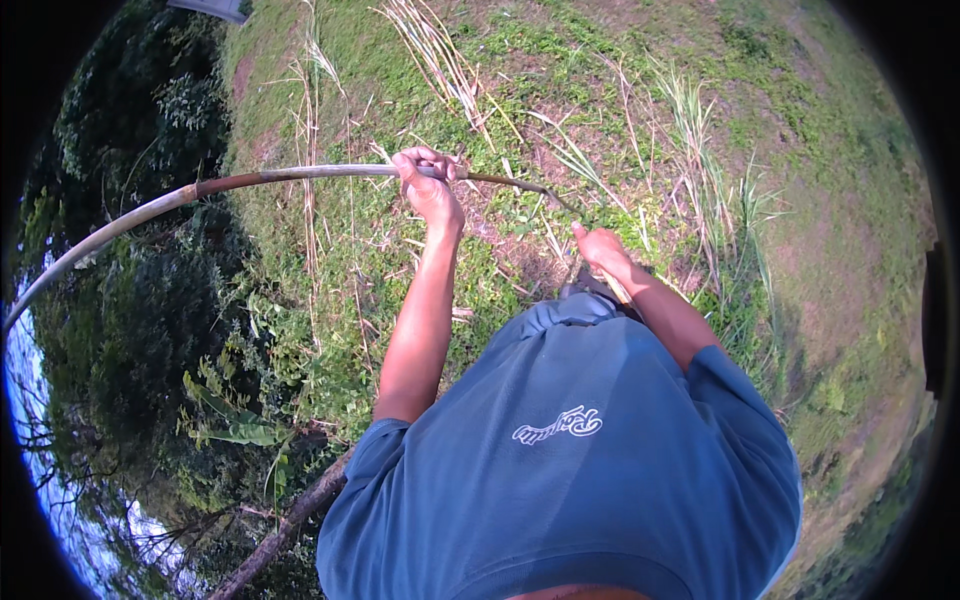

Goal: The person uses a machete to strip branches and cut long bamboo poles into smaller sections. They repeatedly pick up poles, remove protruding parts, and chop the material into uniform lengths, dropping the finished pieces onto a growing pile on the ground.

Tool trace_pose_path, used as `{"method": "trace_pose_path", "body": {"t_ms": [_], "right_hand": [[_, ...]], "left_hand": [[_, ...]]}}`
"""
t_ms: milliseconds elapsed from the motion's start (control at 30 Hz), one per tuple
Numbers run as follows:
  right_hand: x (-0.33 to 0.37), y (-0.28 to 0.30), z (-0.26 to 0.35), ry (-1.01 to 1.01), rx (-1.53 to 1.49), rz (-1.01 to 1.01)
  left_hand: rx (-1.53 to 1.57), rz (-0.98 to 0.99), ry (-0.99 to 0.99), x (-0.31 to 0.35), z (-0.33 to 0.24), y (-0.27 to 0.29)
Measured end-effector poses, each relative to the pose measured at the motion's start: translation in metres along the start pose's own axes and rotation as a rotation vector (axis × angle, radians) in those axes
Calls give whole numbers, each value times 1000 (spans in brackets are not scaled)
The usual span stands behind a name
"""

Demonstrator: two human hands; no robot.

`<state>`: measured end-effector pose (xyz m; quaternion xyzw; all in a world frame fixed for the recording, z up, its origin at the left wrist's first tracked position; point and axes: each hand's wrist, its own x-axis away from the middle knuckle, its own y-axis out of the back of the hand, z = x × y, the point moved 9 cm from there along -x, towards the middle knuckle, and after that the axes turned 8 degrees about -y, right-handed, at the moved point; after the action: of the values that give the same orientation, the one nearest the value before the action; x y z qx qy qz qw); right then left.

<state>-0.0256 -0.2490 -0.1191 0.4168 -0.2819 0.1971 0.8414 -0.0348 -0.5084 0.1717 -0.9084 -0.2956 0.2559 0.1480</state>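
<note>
My left hand (430, 180) is closed round a long, jointed cane stalk (290, 173). The stalk is greyish with brown stretches. It runs out past the left rim of the view, and its thinner end reaches to the right of my fist. My right hand (603, 250), lower and nearer my body, is closed round a pale handle (616, 289) whose butt shows below the fist. A narrow dark piece (562, 203) lies between this fist and the thin end of the stalk. Whether it is the tool's blade or part of the stalk I cannot tell.
Cut pale stalks (435, 60) lie on the grass ahead. Long-leaved grass clumps (700, 160) stand to the right. Dark trees (130, 300) fill the left side, and a slanting trunk (290, 525) rises at lower left. Dry stems (310, 200) cross the ground.
</note>
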Motion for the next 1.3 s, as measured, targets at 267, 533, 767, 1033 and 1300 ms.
{"method": "trace_pose_path", "body": {"t_ms": [267,533,767,1033,1300], "right_hand": [[120,53,92,377,-111,-22],[118,76,60,249,-38,-94],[108,130,48,114,110,-145],[101,153,-8,90,-103,-252],[259,189,123,728,7,-420]], "left_hand": [[-26,-426,20,15,-8,22],[29,-82,-101,1,-115,-31],[283,325,-224,8,-186,-60],[326,302,-269,17,-213,-48],[371,571,-310,38,-207,-85]]}}
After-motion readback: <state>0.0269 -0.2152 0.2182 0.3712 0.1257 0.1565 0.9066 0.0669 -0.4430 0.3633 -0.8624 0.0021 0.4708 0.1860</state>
